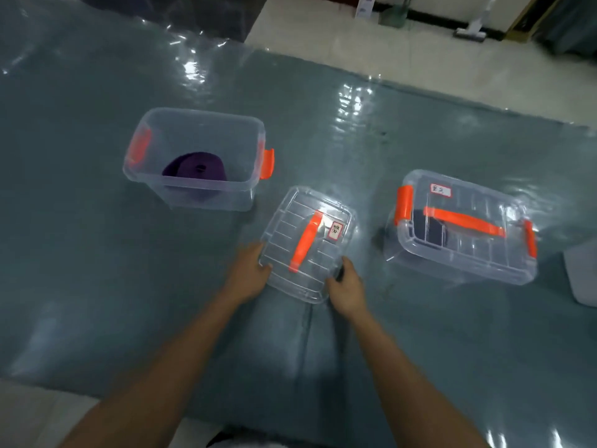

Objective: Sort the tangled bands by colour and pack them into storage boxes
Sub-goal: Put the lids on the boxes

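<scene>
White labels on the loose lid [303,244] and closed box [465,227] are illegible.

head view — looks steeply down, close over the mat [97,253].

Dim, bluish cast overall. Overhead light glaring in white streaks off the plastic sheet [352,101]. Blurring slightly throughout; bending at the edges from the wide lens.
</scene>
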